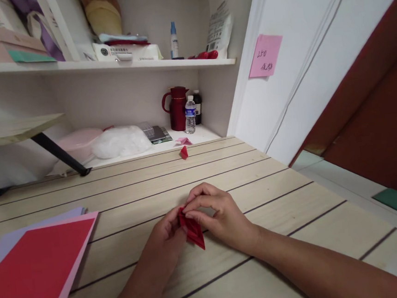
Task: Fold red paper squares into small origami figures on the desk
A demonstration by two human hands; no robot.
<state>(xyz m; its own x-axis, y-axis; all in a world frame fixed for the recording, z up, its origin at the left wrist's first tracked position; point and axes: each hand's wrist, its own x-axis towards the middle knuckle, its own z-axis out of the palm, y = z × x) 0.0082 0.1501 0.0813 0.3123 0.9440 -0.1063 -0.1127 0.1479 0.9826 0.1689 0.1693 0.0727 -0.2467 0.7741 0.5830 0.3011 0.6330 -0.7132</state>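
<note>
A small folded piece of red paper (193,230) is held between both hands just above the wooden tabletop (279,197). My left hand (168,240) grips its left side, thumb in front and fingers behind. The fingertips of my right hand (217,210) pinch its upper end. The paper's lower end narrows to a point that sticks out below the hands. Part of its top is covered by fingers. Further back on the table stands a small red folded paper piece (184,152).
Red, pink and lilac paper sheets (48,264) lie at the left. Behind the table, a shelf holds a dark red jug (178,109), a water bottle (190,116) and a white plastic bag (121,142). A small raised stand (19,130) with black legs is at the left.
</note>
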